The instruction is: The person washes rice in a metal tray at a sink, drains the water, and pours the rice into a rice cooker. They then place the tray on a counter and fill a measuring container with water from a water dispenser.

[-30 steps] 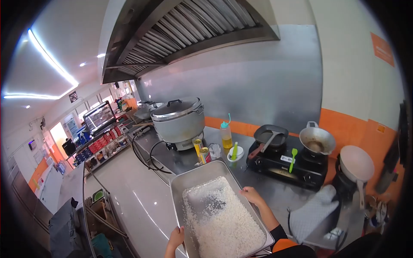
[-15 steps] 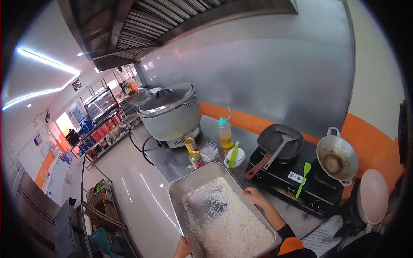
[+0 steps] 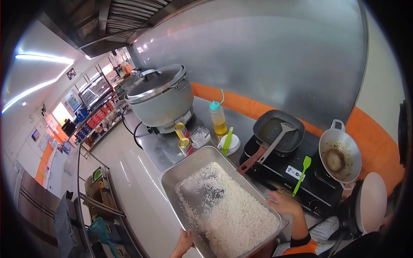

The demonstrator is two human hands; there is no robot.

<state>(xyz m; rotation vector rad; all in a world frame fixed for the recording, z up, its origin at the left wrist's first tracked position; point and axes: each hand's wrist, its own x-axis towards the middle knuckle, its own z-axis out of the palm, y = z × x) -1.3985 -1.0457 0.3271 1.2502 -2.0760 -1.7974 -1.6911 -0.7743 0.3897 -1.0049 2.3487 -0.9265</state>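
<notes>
- The step in hand appears to be the handling of a deep metal tray [image 3: 193, 161], which stands before the person, slanted, at the near edge of the steel counter [image 3: 161, 150].
- White grains, which look like rice [image 3: 241, 219], lie inside it, thicker toward the near and right side; a thin patch shows the metal bottom.
- The left hand [image 3: 185, 241] is closed on the tray's left rim, with the thumb over the edge.
- The right hand [image 3: 285, 203] is beside the right rim, its fingers loosely spread and not wrapped around anything; whether the fingertips touch the rim, one cannot tell from this angle.
- In judgement, any next move with the tray calls for a firm hold on both sides and a level carriage, because the load is uneven.
- On the black stove [image 3: 270, 173] there is a white and blue label [image 3: 294, 172], and pale lettering on the front, but no word can be read.
- The two yellow and red cans [image 3: 186, 146] carry printing, and the rice cooker [image 3: 161, 107] has a plate low on its body; both are too small for reading.
</notes>
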